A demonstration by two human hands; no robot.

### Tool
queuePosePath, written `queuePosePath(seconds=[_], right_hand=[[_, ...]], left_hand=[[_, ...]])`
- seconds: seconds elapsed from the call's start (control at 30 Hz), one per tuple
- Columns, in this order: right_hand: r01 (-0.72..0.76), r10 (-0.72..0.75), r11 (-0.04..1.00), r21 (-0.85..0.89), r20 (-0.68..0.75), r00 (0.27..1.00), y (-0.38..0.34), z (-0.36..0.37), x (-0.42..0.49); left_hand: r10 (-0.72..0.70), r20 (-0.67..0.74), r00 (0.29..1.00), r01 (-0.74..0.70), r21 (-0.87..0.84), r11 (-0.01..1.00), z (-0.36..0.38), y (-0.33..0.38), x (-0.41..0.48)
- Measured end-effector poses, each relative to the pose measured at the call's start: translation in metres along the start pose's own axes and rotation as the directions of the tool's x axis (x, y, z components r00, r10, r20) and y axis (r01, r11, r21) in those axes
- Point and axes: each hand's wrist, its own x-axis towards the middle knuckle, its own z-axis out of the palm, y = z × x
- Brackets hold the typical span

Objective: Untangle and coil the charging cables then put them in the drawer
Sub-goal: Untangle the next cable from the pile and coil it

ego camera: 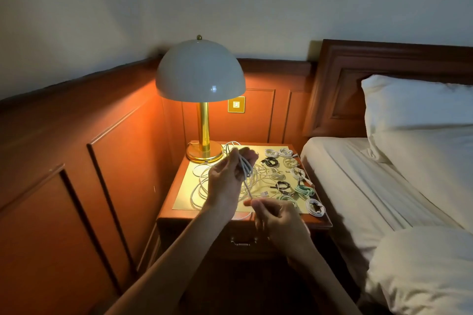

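Note:
My left hand [226,176] is raised above the nightstand [179,215] and grips several gathered loops of a white cable [245,167]. A strand of that cable runs down to my right hand [275,217], which pinches it near the nightstand's front edge. A loose tangle of white cables [202,186] lies on the left of the top. Several coiled cables, white [279,153], black [270,161] and mint green [304,190], lie on the right side. The drawer [242,239] below, with its metal handle, is closed.
A lit lamp [201,100] with a white dome shade and brass base stands at the back left of the nightstand. Wood panelling runs along the left and back. A bed [371,186] with white sheets and pillows sits close on the right.

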Motion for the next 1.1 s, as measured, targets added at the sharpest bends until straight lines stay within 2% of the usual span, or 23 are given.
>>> queuePosePath(seconds=[0.03, 0.07, 0.1, 0.13, 0.17, 0.2, 0.23, 0.3, 0.37, 0.43, 0.5, 0.57, 0.63, 0.7, 0.77, 0.8, 0.83, 0.87, 0.9, 0.93, 1.0, 1.07, 1.1], right_hand=[[0.045, -0.043, 0.982, -0.183, 0.012, 0.999, 0.001, -0.001, 0.000], [0.103, -0.096, 0.926, -0.362, 0.036, 0.995, 0.001, -0.005, 0.003], [0.149, -0.134, 0.858, -0.492, 0.064, 0.989, -0.003, -0.012, 0.006], [0.180, -0.155, 0.796, -0.577, 0.093, 0.984, -0.009, -0.022, 0.012], [0.204, -0.164, 0.751, -0.629, 0.122, 0.979, -0.017, -0.034, 0.018], [0.230, -0.176, 0.722, -0.653, 0.148, 0.973, -0.024, -0.048, 0.025], [0.256, -0.193, 0.703, -0.664, 0.169, 0.967, -0.031, -0.062, 0.031], [0.304, -0.225, 0.719, -0.625, 0.205, 0.953, -0.043, -0.085, 0.041], [0.338, -0.273, 0.827, -0.449, 0.205, 0.940, -0.045, -0.089, 0.047], [0.333, -0.314, 0.915, -0.226, 0.119, 0.942, -0.034, -0.078, 0.049], [0.282, -0.284, 0.955, -0.090, -0.006, 0.959, -0.013, -0.058, 0.043], [0.195, -0.198, 0.980, -0.037, -0.095, 0.976, 0.009, -0.032, 0.033], [0.133, -0.141, 0.989, -0.069, -0.123, 0.982, 0.023, -0.011, 0.024], [0.121, -0.139, 0.976, -0.183, -0.094, 0.986, 0.027, 0.002, 0.020], [0.164, -0.183, 0.917, -0.364, -0.019, 0.983, 0.029, 0.006, 0.019], [0.189, -0.208, 0.876, -0.443, 0.006, 0.978, 0.030, 0.007, 0.018], [0.203, -0.223, 0.840, -0.503, 0.020, 0.975, 0.029, 0.005, 0.018], [0.203, -0.226, 0.810, -0.551, 0.027, 0.974, 0.027, 0.002, 0.018], [0.200, -0.223, 0.775, -0.599, 0.037, 0.974, 0.023, -0.004, 0.019], [0.201, -0.217, 0.736, -0.646, 0.056, 0.975, 0.018, -0.012, 0.021], [0.219, -0.209, 0.677, -0.702, 0.102, 0.973, 0.009, -0.030, 0.026], [0.239, -0.206, 0.675, -0.698, 0.133, 0.969, -0.001, -0.047, 0.029], [0.252, -0.214, 0.688, -0.681, 0.141, 0.967, -0.004, -0.053, 0.031]], left_hand=[[0.160, 0.024, 0.987, -0.159, 0.320, 0.934, -0.008, -0.007, 0.003], [0.299, 0.148, 0.943, -0.325, 0.605, 0.727, -0.017, -0.014, 0.004], [0.349, 0.327, 0.878, -0.466, 0.750, 0.470, -0.024, -0.018, 0.004], [0.303, 0.482, 0.822, -0.560, 0.781, 0.276, -0.030, -0.021, 0.003], [0.196, 0.591, 0.782, -0.622, 0.761, 0.184, -0.035, -0.023, 0.002], [0.068, 0.644, 0.762, -0.646, 0.747, 0.158, -0.039, -0.022, 0.001], [-0.075, 0.638, 0.766, -0.617, 0.763, 0.191, -0.040, -0.017, 0.000], [-0.345, 0.544, 0.765, -0.391, 0.818, 0.423, -0.035, 0.000, -0.002], [-0.480, 0.547, 0.686, -0.076, 0.710, 0.701, -0.029, 0.019, -0.006], [-0.448, 0.578, 0.682, 0.117, 0.518, 0.847, -0.024, 0.030, -0.012], [-0.350, 0.525, 0.776, 0.230, 0.281, 0.932, -0.015, 0.031, -0.018], [-0.284, 0.337, 0.898, 0.321, -0.059, 0.945, -0.005, 0.026, -0.019], [-0.221, 0.135, 0.966, 0.248, -0.239, 0.939, 0.000, 0.015, -0.012], [-0.111, -0.004, 0.994, 0.109, -0.164, 0.980, -0.002, -0.002, -0.006], [0.050, -0.093, 0.994, -0.041, 0.093, 0.995, -0.009, -0.019, -0.002], [0.162, -0.092, 0.983, -0.131, 0.273, 0.953, -0.014, -0.026, 0.000], [0.278, -0.029, 0.960, -0.232, 0.472, 0.851, -0.020, -0.031, 0.002], [0.358, 0.096, 0.929, -0.330, 0.654, 0.681, -0.026, -0.035, 0.004], [0.369, 0.245, 0.897, -0.413, 0.762, 0.499, -0.032, -0.038, 0.006], [0.324, 0.386, 0.864, -0.487, 0.806, 0.336, -0.037, -0.039, 0.005], [0.183, 0.589, 0.787, -0.613, 0.781, 0.119, -0.045, -0.041, 0.003], [0.100, 0.668, 0.738, -0.673, 0.738, 0.038, -0.051, -0.039, -0.001], [0.076, 0.674, 0.735, -0.677, 0.734, 0.047, -0.052, -0.036, -0.003]])
